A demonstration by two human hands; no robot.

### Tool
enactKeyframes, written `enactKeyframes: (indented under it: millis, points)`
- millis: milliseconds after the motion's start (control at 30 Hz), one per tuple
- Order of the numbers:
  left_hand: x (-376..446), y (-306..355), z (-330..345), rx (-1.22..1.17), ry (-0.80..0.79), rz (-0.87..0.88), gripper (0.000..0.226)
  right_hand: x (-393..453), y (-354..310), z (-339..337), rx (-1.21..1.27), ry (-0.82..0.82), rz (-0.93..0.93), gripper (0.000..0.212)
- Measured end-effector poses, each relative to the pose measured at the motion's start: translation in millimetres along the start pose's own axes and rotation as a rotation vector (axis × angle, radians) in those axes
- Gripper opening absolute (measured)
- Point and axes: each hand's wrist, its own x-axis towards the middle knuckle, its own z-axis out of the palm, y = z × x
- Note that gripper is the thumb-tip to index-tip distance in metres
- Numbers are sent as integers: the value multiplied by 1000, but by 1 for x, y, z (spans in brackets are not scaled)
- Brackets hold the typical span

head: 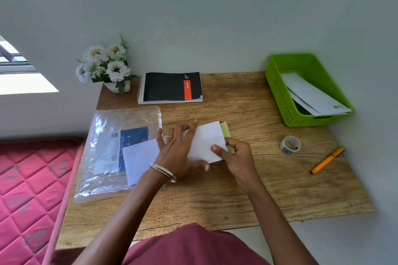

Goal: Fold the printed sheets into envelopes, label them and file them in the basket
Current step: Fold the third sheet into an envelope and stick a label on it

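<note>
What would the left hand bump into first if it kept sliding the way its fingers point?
Probably the spiral notebook. The left hand lies on the folded paper, fingers pointing toward the wall; only bare table shows between.

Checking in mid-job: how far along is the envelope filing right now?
Done: the green basket already holds white envelopes. In hand: the left hand presses flat on a white envelope on the desk while the right hand grips its yellow-green end. Left: labelling; the pen and tape roll lie untouched, and another white sheet waits.

The notebook (170, 88) bears an orange strip (187, 90) reading, perhaps, "Luxor"; other print is too small.
</note>
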Motion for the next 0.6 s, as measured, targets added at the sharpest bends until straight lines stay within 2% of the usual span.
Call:
enactKeyframes:
  millis: [133, 233, 333, 433, 600]
  points:
    - [7, -1, -8, -193, 143, -74, 56, 1, -4, -11, 58, 122, 14, 11]
    - [11, -5, -12, -344, 261, -108, 34, 1, -9, -22, 90, 167, -18, 7]
    - [14, -3, -18, -512, 296, -157, 26, 1, -13, -29, 229, 191, -41, 14]
    - [17, 1, -25, -501, 327, -163, 23, 0, -17, -33, 407, 202, -10, 9]
    - [23, 6, -37, -488, 321, -168, 21, 1, -18, -32, 424, 119, 7, 13]
